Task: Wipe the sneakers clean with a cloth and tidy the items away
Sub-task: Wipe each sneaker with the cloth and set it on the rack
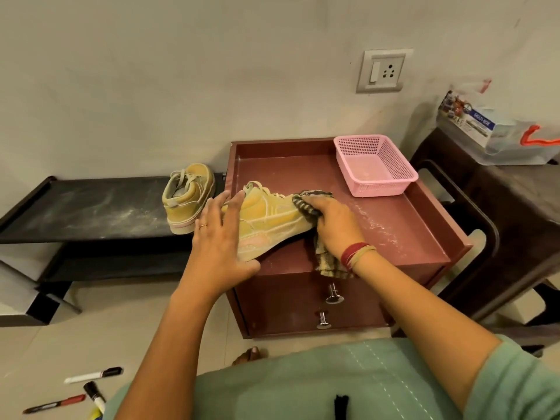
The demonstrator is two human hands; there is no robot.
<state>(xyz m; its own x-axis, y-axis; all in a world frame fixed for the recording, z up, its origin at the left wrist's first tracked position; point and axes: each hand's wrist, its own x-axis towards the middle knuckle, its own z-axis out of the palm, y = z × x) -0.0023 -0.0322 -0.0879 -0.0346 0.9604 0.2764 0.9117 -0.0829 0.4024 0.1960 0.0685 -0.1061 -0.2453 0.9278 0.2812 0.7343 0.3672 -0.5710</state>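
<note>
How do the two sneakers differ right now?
The bench sneaker stands upright on its sole; the cabinet sneaker lies on its side. Nobody touches the bench sneaker; the left hand steadies the cabinet sneaker while the right hand holds a cloth against it. Both are tan with pale laces.

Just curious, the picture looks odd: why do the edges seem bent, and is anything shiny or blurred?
Head view: the wide-angle lens bows the black shelf and the cabinet edges; light is soft and even, shadows faint; small glints sit on the drawer knobs; the sneaker on the cabinet and the cloth look slightly soft.
</note>
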